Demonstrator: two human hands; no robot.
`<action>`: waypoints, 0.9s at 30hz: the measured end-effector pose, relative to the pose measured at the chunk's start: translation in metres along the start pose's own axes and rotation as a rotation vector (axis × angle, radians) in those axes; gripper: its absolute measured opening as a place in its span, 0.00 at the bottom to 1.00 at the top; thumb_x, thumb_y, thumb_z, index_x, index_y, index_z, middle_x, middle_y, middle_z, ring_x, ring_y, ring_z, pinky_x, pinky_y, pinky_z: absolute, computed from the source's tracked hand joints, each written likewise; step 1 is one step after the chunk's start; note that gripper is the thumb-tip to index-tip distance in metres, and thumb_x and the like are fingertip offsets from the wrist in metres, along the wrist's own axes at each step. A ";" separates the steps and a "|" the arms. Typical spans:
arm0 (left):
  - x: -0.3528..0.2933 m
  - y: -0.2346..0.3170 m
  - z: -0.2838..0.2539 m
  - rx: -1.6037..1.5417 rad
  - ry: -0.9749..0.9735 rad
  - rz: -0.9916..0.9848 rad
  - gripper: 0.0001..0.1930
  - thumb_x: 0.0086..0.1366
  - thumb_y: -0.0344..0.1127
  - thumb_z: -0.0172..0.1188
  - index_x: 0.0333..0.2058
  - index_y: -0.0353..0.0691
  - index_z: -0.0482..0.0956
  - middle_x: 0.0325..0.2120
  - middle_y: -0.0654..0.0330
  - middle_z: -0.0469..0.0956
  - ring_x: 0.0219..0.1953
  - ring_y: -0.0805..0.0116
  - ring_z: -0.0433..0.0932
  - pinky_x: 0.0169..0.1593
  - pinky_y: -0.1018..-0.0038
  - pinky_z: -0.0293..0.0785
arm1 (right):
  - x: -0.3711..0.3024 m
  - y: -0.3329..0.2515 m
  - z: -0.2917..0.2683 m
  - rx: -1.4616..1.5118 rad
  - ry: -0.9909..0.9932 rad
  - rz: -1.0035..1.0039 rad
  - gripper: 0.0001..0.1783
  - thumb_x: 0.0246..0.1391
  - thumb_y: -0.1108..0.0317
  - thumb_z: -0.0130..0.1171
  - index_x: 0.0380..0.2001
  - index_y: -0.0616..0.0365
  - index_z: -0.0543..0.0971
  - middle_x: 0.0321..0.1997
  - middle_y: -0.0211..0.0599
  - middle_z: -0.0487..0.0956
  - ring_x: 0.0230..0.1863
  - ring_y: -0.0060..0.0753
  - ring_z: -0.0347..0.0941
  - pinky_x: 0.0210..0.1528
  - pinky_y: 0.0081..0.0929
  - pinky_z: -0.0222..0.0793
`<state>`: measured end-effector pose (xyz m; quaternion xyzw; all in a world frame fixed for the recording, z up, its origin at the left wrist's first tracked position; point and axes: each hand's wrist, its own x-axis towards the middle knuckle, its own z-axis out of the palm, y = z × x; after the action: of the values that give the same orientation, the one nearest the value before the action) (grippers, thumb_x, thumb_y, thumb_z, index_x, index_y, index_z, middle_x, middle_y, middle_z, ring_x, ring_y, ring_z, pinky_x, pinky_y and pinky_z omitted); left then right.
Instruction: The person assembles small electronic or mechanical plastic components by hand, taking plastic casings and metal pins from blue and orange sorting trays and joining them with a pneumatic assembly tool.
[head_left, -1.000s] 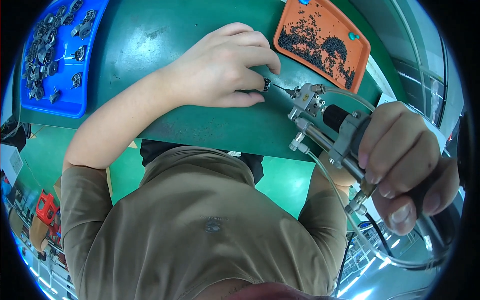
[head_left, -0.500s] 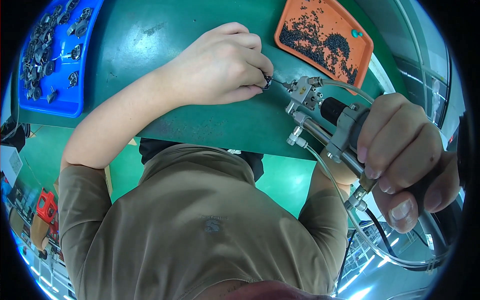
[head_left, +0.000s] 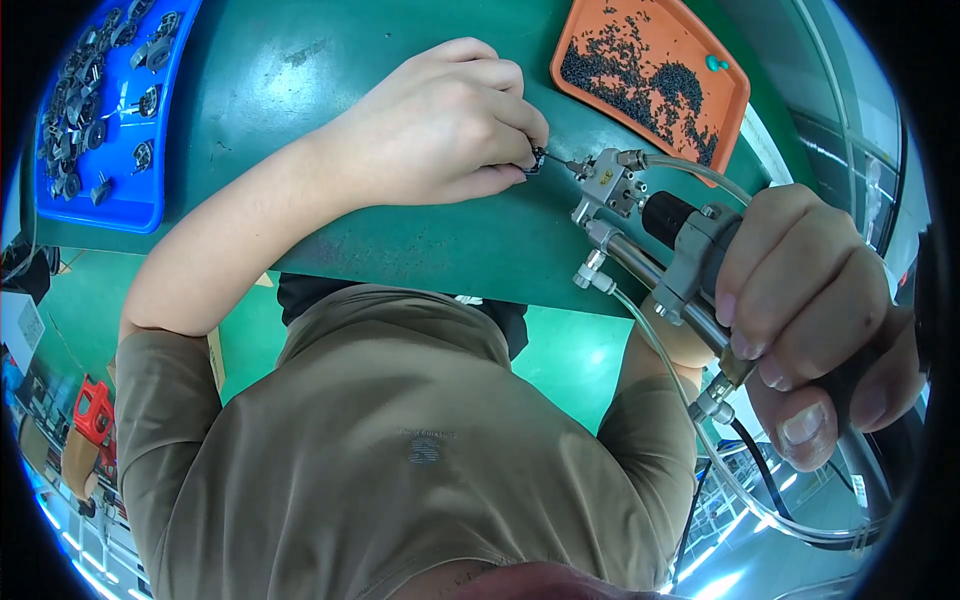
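Note:
My left hand (head_left: 455, 125) is closed on a small black part (head_left: 535, 162) just above the green tabletop. Thumb and fingertips pinch it, so only its right end shows. A metal dispensing valve (head_left: 605, 185) with a thin needle (head_left: 560, 161) stands to its right. The needle tip meets or nearly meets the part; I cannot tell whether they touch. My right hand (head_left: 810, 290) is wrapped around the rear of the valve, beside its black knob (head_left: 665, 220) and steel barrel (head_left: 635, 262). Clear hoses (head_left: 700, 168) run from its fittings.
A blue tray (head_left: 130, 207) with many small dark-and-metal parts stands at the far left. At the back right lies an orange tray (head_left: 722, 115) with tiny black pieces and a small green piece (head_left: 716, 63). The green table's (head_left: 420, 255) near edge runs before my body.
Both hands keep their grip. The left hand and the black part shift very slightly to the right. The valve barely moves.

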<state>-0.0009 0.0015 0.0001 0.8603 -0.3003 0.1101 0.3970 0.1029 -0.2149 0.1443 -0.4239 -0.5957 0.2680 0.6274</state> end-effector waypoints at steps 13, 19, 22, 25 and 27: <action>0.003 -0.002 -0.004 -0.013 -0.011 0.039 0.04 0.56 0.34 0.70 0.29 0.41 0.87 0.39 0.68 0.85 0.40 0.64 0.78 0.53 0.65 0.72 | 0.013 0.008 0.019 -0.136 0.273 0.025 0.15 0.59 0.73 0.55 0.47 0.45 0.68 0.25 0.29 0.71 0.22 0.27 0.67 0.27 0.28 0.67; 0.001 -0.003 -0.002 -0.007 0.012 0.048 0.06 0.53 0.34 0.72 0.29 0.42 0.88 0.39 0.69 0.85 0.39 0.66 0.78 0.53 0.66 0.72 | 0.008 -0.002 0.013 -0.032 0.119 -0.015 0.17 0.53 0.77 0.55 0.45 0.50 0.66 0.24 0.31 0.70 0.21 0.27 0.68 0.25 0.30 0.67; 0.000 0.000 -0.003 0.001 0.003 0.053 0.06 0.52 0.33 0.73 0.30 0.42 0.88 0.38 0.68 0.85 0.40 0.66 0.78 0.53 0.66 0.73 | -0.001 -0.037 -0.003 -0.150 0.105 0.048 0.18 0.56 0.69 0.56 0.50 0.44 0.70 0.26 0.23 0.73 0.25 0.23 0.71 0.29 0.24 0.68; 0.001 -0.002 -0.004 0.007 -0.002 0.048 0.06 0.52 0.33 0.73 0.30 0.42 0.88 0.37 0.68 0.84 0.40 0.66 0.78 0.53 0.66 0.73 | -0.003 -0.040 -0.005 -0.142 0.133 0.049 0.19 0.57 0.68 0.57 0.52 0.44 0.72 0.26 0.23 0.74 0.26 0.22 0.72 0.30 0.24 0.67; 0.001 -0.003 -0.002 -0.007 0.005 0.031 0.06 0.51 0.33 0.73 0.30 0.42 0.88 0.37 0.67 0.85 0.40 0.65 0.79 0.54 0.65 0.73 | -0.002 -0.038 -0.004 -0.142 0.158 0.057 0.19 0.58 0.68 0.57 0.53 0.44 0.73 0.27 0.22 0.74 0.26 0.22 0.72 0.30 0.24 0.67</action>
<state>0.0020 0.0042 -0.0001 0.8538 -0.3127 0.1174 0.3993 0.0999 -0.2365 0.1759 -0.5040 -0.5497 0.2086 0.6327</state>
